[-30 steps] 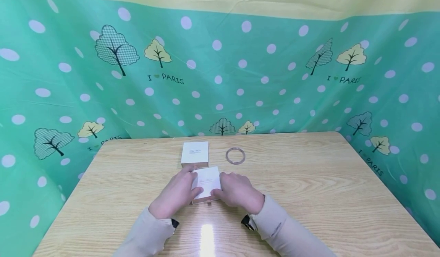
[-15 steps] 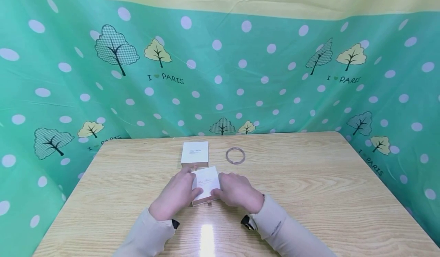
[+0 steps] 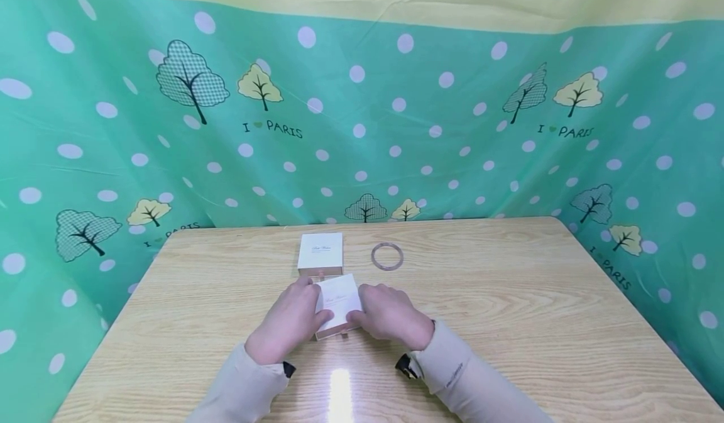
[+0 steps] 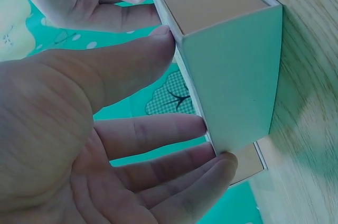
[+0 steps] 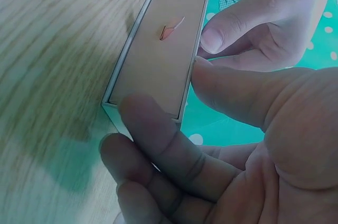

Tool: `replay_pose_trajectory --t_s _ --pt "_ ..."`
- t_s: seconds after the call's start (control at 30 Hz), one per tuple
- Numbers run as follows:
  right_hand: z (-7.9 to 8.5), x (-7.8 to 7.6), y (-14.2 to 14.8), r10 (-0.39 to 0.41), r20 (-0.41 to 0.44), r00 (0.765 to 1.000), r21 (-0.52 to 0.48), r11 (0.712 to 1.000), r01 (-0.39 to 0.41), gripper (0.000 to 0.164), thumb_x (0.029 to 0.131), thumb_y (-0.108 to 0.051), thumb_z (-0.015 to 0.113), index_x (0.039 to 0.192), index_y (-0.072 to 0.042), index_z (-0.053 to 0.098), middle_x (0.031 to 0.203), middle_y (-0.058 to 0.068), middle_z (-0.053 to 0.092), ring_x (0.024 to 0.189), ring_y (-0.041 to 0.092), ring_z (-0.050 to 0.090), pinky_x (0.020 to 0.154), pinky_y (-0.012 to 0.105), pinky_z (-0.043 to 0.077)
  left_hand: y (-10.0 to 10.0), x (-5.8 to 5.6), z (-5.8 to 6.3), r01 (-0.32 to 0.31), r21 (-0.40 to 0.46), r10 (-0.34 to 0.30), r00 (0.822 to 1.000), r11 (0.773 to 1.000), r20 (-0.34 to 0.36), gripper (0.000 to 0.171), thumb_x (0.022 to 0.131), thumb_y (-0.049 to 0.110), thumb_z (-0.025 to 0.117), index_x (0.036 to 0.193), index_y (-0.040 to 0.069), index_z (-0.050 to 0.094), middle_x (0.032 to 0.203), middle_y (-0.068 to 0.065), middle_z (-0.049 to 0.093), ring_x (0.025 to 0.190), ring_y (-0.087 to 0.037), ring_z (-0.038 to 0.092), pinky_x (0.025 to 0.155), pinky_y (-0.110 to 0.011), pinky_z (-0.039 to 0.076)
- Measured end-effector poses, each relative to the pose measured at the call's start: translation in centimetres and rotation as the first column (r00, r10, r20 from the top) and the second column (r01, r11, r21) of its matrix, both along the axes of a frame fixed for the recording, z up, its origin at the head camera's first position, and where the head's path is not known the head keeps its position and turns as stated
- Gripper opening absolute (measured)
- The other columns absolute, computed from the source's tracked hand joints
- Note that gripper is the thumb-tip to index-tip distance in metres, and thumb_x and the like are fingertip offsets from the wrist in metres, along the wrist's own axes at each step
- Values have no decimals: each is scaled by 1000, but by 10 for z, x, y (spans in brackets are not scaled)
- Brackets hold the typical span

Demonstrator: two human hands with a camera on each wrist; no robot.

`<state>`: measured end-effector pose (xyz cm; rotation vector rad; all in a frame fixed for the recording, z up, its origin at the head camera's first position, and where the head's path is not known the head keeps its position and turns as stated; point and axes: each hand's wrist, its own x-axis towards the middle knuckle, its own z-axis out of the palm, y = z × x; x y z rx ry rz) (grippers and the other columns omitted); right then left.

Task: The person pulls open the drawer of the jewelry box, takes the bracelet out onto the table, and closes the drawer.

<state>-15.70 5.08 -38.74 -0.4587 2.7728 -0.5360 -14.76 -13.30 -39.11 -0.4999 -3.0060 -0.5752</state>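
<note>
A small white drawer box [image 3: 339, 300] with faint script on its lid sits at a slight angle near the middle of the table. Its tan drawer front [image 5: 153, 49], with a small ribbon pull tab [image 5: 169, 31], faces the person. My left hand [image 3: 291, 316] grips the box from the left, thumb over the near top edge. From the right, my right hand [image 3: 390, 313] grips it too, its thumb on top and fingers at the side. The drawer looks flush in its sleeve. Just behind stands a second white drawer box [image 3: 320, 251], its pull tab partly showing.
A translucent purplish bangle [image 3: 387, 269] lies behind the right hand, to the right of the second box. The wooden table [image 3: 537, 322] ends at a green dotted curtain [image 3: 362, 109] hung behind and at both sides.
The held box has turned slightly anticlockwise and shifted a little to the left, both hands staying on it. The second box and the bangle have not moved.
</note>
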Motion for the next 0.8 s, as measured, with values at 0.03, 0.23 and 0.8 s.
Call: replay_pose_trajectory --t_s 0.03,0.23,0.8 --pt "0 0 0 0 0 1000 -2 1000 0 31 89 -37 67 96 -8 59 65 1 52 52 15 46 45 30 39 0 0 0 2 -2 -2 1000 1000 -4 33 76 22 81 86 -5 65 90 -14 55 67 -18 50 62 -32 50" --pt "-1 -1 0 -5 4 1000 -22 1000 5 31 88 -37 67 98 -8 59 65 1 52 52 15 47 45 29 39 0 1 0 1 -1 -1 1000 1000 2 35 77 22 80 93 -5 65 93 -15 55 70 -18 51 64 -32 50" --pt "-1 -1 1 -24 -7 1000 -71 997 23 23 88 -33 68 92 -12 61 65 -1 53 52 14 47 47 29 40 1 5 6 -44 -43 46 997 998 61 42 77 27 80 100 -5 65 97 -17 54 80 -24 55 68 -39 51"
